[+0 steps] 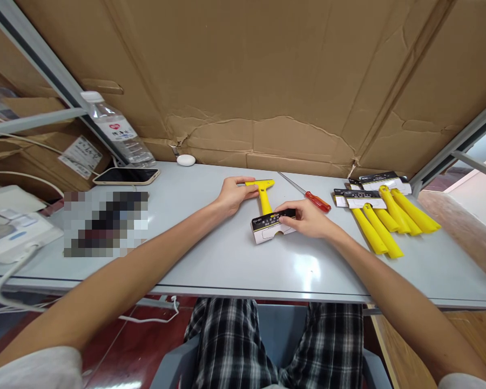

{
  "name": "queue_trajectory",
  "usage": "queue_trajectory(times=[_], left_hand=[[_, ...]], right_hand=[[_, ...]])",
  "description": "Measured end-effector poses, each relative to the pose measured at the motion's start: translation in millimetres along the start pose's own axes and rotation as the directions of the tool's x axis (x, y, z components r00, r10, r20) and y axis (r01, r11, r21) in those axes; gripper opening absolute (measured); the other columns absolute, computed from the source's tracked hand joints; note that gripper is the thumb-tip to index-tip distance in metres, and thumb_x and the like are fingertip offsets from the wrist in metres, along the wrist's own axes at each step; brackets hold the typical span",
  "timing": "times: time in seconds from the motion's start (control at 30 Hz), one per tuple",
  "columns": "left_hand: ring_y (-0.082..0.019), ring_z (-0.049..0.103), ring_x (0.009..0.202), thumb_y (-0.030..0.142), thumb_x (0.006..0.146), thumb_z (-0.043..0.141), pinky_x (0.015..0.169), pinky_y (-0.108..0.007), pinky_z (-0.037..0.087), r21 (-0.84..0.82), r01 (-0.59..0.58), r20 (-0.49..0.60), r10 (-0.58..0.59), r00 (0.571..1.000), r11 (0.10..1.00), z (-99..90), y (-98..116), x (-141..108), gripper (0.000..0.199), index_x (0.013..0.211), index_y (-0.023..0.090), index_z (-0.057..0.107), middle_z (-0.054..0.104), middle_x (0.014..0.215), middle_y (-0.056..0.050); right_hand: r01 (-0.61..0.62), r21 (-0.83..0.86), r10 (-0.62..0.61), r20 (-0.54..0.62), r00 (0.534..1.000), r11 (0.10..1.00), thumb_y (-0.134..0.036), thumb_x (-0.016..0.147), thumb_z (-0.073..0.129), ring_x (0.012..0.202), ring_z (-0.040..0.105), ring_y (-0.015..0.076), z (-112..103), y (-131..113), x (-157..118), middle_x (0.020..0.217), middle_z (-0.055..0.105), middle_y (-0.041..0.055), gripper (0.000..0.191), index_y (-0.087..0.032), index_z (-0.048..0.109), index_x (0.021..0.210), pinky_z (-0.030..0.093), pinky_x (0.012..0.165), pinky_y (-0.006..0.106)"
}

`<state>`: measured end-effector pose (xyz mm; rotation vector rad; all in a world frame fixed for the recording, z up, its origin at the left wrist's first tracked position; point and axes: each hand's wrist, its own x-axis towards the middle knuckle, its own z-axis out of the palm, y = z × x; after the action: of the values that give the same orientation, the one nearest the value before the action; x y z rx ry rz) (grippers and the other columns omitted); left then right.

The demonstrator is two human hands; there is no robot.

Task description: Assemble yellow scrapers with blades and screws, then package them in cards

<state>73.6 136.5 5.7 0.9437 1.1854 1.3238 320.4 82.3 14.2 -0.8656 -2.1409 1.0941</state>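
A yellow scraper (264, 197) lies in front of me with its wide head away from me. My left hand (234, 195) pinches the left end of that head between thumb and fingers. Over the lower handle sits a black and white cardboard packaging sleeve (267, 229), covering the handle's end. My right hand (305, 217) grips the sleeve at its right side, thumb on the front. Just beyond the right hand lies a screwdriver (318, 201) with a red handle, its shaft pointing away to the left.
Several yellow scrapers (375, 232) in card sleeves are piled at the right. A phone (126, 175), a plastic bottle (119, 132) and a white oval case (186, 160) are at the back left. Cardboard (267, 70) walls the table's far edge. A blurred patch covers something left.
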Motion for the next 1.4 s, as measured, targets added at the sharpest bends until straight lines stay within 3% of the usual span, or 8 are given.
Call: queue_trajectory(times=[0.33, 0.63, 0.73, 0.8, 0.93, 1.0, 1.1, 1.4], left_hand=[[-0.029, 0.083, 0.104, -0.001, 0.079, 0.088, 0.107, -0.043, 0.066, 0.017, 0.006, -0.056, -0.005, 0.998, 1.000, 5.6, 2.5, -6.4, 0.030, 0.102, 0.009, 0.071, 0.080, 0.101, -0.017], [-0.025, 0.084, 0.092, -0.002, 0.080, 0.083, 0.098, -0.037, 0.068, 0.012, 0.044, -0.038, -0.044, 0.998, 0.999, 6.7, 2.3, -7.9, 0.025, 0.100, 0.007, 0.071, 0.081, 0.102, -0.019], [-0.023, 0.083, 0.088, 0.007, 0.078, 0.089, 0.093, -0.035, 0.068, 0.122, 0.020, -0.022, -0.018, 1.000, 0.992, 3.0, 4.7, -7.0, 0.031, 0.104, 0.009, 0.073, 0.082, 0.100, -0.017], [-0.022, 0.081, 0.077, 0.022, 0.077, 0.094, 0.084, -0.036, 0.067, 0.342, -0.024, 0.020, 0.019, 1.000, 0.940, -3.3, 8.9, -4.2, 0.040, 0.112, 0.012, 0.077, 0.082, 0.094, -0.012], [-0.021, 0.071, 0.061, 0.054, 0.076, 0.092, 0.073, -0.038, 0.061, 0.748, -0.213, 0.198, 0.095, 0.975, 0.628, -18.4, 17.7, 4.6, 0.052, 0.114, 0.020, 0.084, 0.081, 0.083, -0.006], [-0.021, 0.071, 0.067, 0.058, 0.076, 0.090, 0.075, -0.037, 0.059, 0.785, -0.307, 0.280, 0.134, 0.951, 0.538, -23.1, 18.9, 7.9, 0.048, 0.105, 0.020, 0.086, 0.084, 0.093, -0.007], [-0.023, 0.074, 0.080, 0.056, 0.079, 0.087, 0.082, -0.037, 0.059, 0.773, -0.404, 0.369, 0.172, 0.914, 0.490, -24.9, 17.3, 9.4, 0.039, 0.097, 0.022, 0.086, 0.085, 0.105, -0.008], [-0.024, 0.075, 0.086, 0.048, 0.083, 0.081, 0.082, -0.035, 0.056, 0.798, -0.463, 0.447, 0.135, 0.884, 0.386, -24.1, 20.2, 7.9, 0.032, 0.098, 0.021, 0.085, 0.085, 0.104, -0.007]], right_hand=[[0.020, -0.006, -0.020, -0.082, 0.996, 1.000, -0.028, 0.094, 0.070, 0.088, 0.071, 0.0176, 9.3, 0.3, 0.4, 0.109, 0.082, 0.0078, 0.025, -0.017, 0.082, 0.113, 0.055, 0.080, 0.032], [-0.016, -0.024, 0.012, -0.157, 0.988, 1.000, -0.029, 0.094, 0.069, 0.094, 0.072, 0.0183, 14.1, -0.8, 1.0, 0.112, 0.082, 0.0070, 0.025, -0.018, 0.082, 0.113, 0.055, 0.082, 0.032], [-0.026, -0.045, 0.018, -0.155, 0.988, 0.999, -0.027, 0.094, 0.069, 0.094, 0.072, 0.0181, 13.8, -1.6, 1.0, 0.111, 0.083, 0.0068, 0.023, -0.018, 0.082, 0.110, 0.054, 0.083, 0.031], [-0.033, -0.053, 0.025, -0.151, 0.988, 0.998, -0.027, 0.093, 0.069, 0.093, 0.072, 0.0175, 13.6, -2.0, 0.9, 0.111, 0.083, 0.0065, 0.022, -0.018, 0.082, 0.109, 0.054, 0.082, 0.031], [-0.039, -0.059, 0.030, -0.146, 0.989, 0.997, -0.027, 0.093, 0.069, 0.090, 0.071, 0.0170, 13.0, -2.5, 0.5, 0.109, 0.083, 0.0064, 0.023, -0.018, 0.082, 0.109, 0.053, 0.079, 0.030], [-0.039, -0.075, 0.027, -0.154, 0.988, 0.996, -0.028, 0.093, 0.069, 0.089, 0.070, 0.0169, 12.5, -2.6, 0.4, 0.108, 0.083, 0.0062, 0.023, -0.018, 0.082, 0.108, 0.053, 0.078, 0.030], [-0.051, -0.119, 0.029, -0.177, 0.984, 0.992, -0.029, 0.091, 0.070, 0.083, 0.069, 0.0164, 11.4, -3.0, 0.4, 0.103, 0.083, 0.0057, 0.022, -0.018, 0.082, 0.105, 0.053, 0.077, 0.031], [-0.078, -0.211, 0.019, -0.267, 0.963, 0.974, -0.034, 0.092, 0.070, 0.081, 0.071, 0.0192, 9.8, -0.8, 0.6, 0.101, 0.083, 0.0058, 0.021, -0.020, 0.082, 0.102, 0.056, 0.077, 0.034]])
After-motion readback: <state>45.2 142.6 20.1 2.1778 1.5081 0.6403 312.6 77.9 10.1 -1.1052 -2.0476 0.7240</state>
